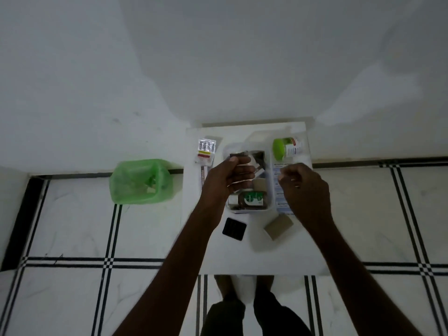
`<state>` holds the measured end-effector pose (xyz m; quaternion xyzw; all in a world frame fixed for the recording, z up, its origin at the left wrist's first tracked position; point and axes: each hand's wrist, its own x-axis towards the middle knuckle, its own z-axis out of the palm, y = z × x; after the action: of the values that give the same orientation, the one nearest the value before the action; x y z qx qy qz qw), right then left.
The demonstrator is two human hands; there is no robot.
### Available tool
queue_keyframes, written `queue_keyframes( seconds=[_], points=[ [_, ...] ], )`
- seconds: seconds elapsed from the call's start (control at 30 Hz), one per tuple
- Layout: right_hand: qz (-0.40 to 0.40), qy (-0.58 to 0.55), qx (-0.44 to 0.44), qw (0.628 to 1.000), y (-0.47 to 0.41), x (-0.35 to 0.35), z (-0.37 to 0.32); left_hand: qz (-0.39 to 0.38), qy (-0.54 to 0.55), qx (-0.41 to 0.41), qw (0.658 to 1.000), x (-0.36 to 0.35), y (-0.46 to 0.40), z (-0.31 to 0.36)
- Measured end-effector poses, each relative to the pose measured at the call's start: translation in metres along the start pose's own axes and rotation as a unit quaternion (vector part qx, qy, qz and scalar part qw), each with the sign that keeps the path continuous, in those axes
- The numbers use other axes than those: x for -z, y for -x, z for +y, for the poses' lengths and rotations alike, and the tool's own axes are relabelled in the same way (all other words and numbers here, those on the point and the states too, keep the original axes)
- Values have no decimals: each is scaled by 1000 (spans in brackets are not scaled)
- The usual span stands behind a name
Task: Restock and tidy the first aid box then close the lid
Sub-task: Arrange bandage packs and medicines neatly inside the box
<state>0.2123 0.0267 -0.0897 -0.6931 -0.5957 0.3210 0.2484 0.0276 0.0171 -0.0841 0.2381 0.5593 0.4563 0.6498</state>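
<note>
The white bench (257,251) carries my open first aid box (249,209), clear and half packed, a brown bottle (251,201) lying in its near end. My left hand (230,178) has its grip around a dark flat packet (238,156) above the box; my right hand (303,187) is curled, contents unclear. I judge restocking is under way: next, lower the packet in.

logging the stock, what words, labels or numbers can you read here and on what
No text is legible.
Silver blister pack: print blurred.
Green-capped white bottle: red-and-white label too small.
Brown bottle with green label in the clear box: logo only.
White-and-blue strip: bold lines blurred.
</note>
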Motion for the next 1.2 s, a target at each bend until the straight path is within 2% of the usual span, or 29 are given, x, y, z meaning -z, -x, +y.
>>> queue_keyframes(
  seconds=[0.07,0.2,0.37,0.57,0.67,0.77,0.9,1.0,1.07,1.2],
  points=[
    [14,67,15,998,27,-14,32,-7,-3,4,1000,-5,4,-11],
    [-36,205,33,977,66,-46,75,-2,-17,-4,1000,-9,5,-24],
    [-53,247,31,967,81,-71,92,15,-36,-17,999,4,15,-39],
    [66,208,15,976,78,-47,63,68,-104,-81,989,25,39,-61],
    [124,185,31,975,74,-33,32,92,-163,-76,979,34,50,-77],
    [135,157,69,976,59,-40,6,104,-322,-90,937,41,50,-103],
    [82,184,103,974,36,-70,-12,45,-541,-153,826,46,37,-142],
    [43,256,99,961,24,-93,-11,22,-642,-170,747,50,30,-160],
    [36,296,104,949,21,-104,-8,36,-656,-184,731,51,26,-165],
    [39,323,124,938,16,-111,-5,89,-646,-187,735,57,20,-159]
  ],
)
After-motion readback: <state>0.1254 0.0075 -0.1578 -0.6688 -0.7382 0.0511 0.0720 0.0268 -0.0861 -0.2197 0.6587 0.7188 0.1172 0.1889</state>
